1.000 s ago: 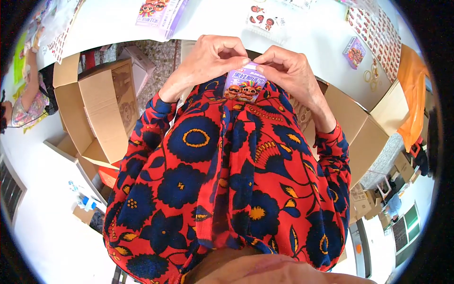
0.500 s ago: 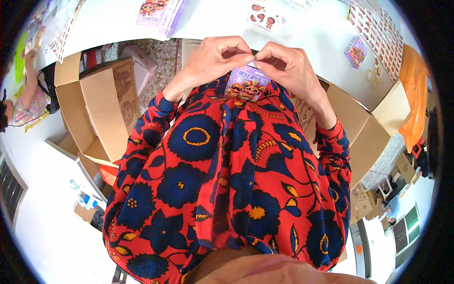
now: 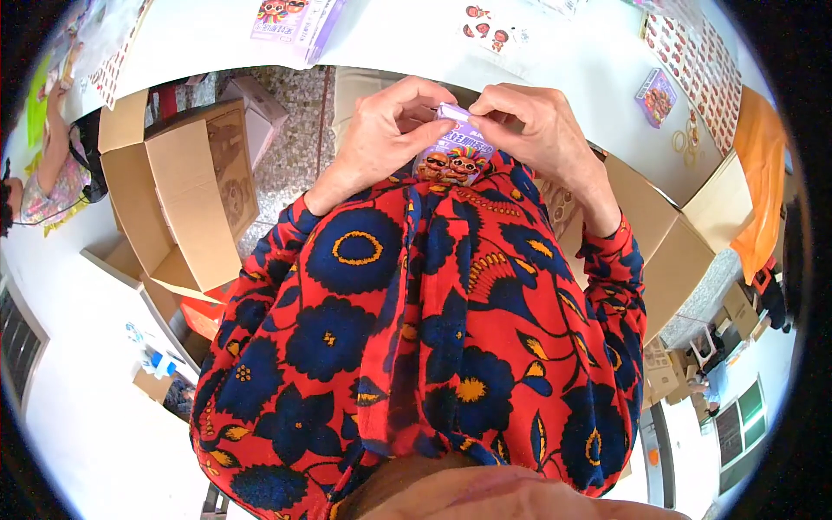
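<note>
Purple box [image 3: 451, 161]: left hand [image 3: 386, 126] and right hand [image 3: 539, 130] fingers clamped at opposite upper corners, probably to steady it.

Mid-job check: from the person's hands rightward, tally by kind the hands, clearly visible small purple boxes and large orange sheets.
Hands: 2 (left hand, right hand)
Small purple boxes: 2 (held box, box on the table)
Large orange sheet: 1
Total: 5

Bright light nearly bleaches the white table [image 3: 576, 95] (glare thins its detail); fisheye distortion curves its edge.
</note>
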Demonstrator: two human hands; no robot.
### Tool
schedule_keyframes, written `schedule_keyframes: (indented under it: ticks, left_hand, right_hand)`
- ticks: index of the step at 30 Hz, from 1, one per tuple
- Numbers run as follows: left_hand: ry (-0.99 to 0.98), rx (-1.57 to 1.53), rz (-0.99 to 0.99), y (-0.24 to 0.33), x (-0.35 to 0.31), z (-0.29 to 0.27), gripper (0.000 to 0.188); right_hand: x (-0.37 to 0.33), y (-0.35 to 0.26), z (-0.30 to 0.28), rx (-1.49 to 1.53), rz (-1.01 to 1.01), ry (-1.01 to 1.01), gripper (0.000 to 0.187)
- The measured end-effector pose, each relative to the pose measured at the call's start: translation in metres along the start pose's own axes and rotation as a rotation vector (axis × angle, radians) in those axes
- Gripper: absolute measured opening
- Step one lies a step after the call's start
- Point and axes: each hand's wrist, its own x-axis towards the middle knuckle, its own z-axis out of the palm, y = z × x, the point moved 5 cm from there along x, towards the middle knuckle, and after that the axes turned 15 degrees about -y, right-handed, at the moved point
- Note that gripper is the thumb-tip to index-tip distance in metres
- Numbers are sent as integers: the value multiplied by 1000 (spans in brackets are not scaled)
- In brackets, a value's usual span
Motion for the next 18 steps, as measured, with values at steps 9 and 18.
schedule_keyframes:
  ticks: [9,18]
  left_hand:
    - [12,50,-19,-1,3,-2,27]
    - [27,-17,2,6,4,1,19]
  right_hand:
    - [10,-3,-6,44,-26,-119,12]
    - [8,-7,-3,-110,-118,-79,11]
